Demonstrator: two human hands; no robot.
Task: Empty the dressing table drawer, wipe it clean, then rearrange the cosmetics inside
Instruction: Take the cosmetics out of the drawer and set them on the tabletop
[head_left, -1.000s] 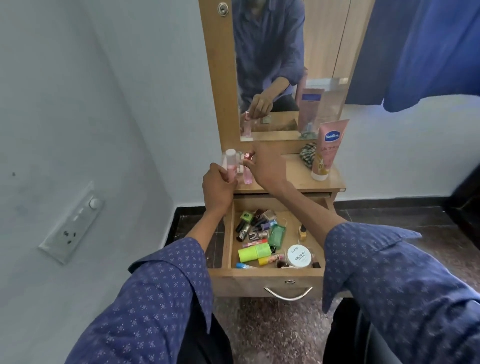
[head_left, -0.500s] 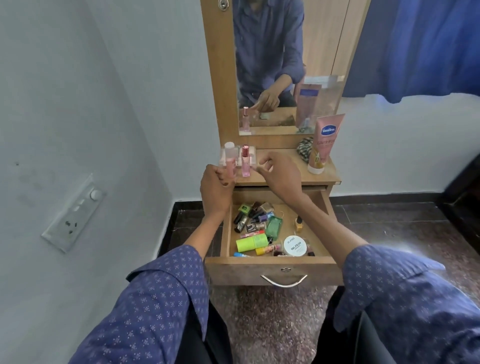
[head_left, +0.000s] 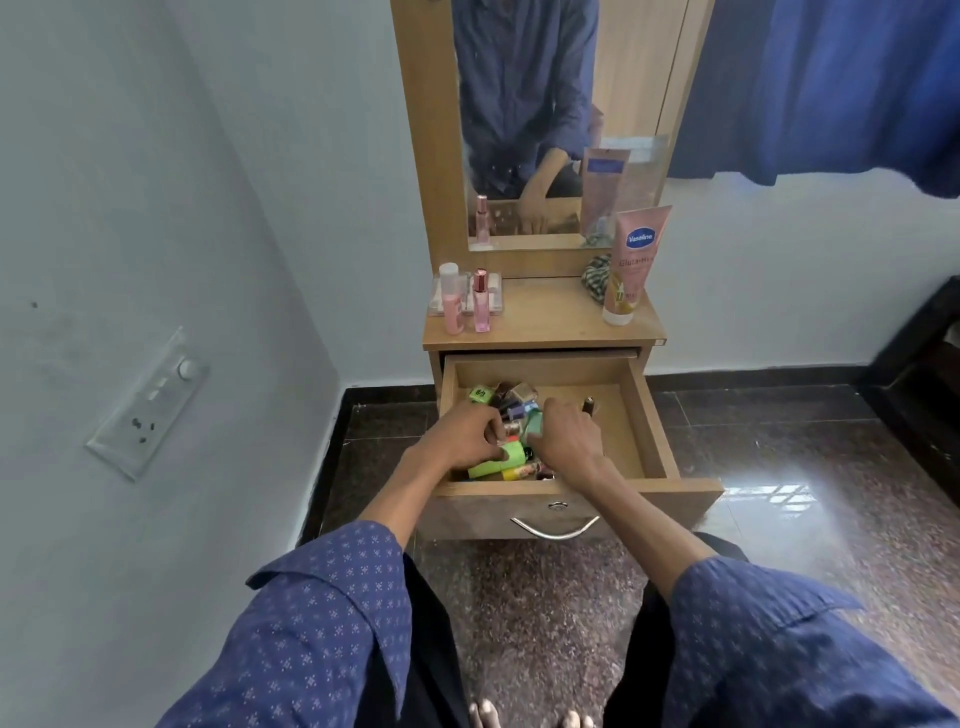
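Your two arms in blue dotted sleeves reach forward and down into the open light wooden drawer, which is pulled out over the dark speckled floor and has a curved silver handle on its front. Your left hand is low in the drawer with its fingers curled down on the bright green round tube, and the thumb touches it; you cannot tell if they really grip it. Your right hand is just beside it, fingers bent down into the pile of small things, next to a green see-through bottle; you cannot tell if they hold anything. The drawer holds a heap of little cosmetics on its left side: a yellow tube near the front, a green pot with a dark label at the back, and small dark bottles in between, too tiny to read. The right side of the drawer shows bare wood. Farther back, on the wooden table top, stand a pink bottle with a white cap and a slim pink bottle with a red cap, close together at the left. At the right stands a tall pink tube that says "Vaseline" and "Gluta-Hya". A checked cloth lies beside it. Behind is the mirror.
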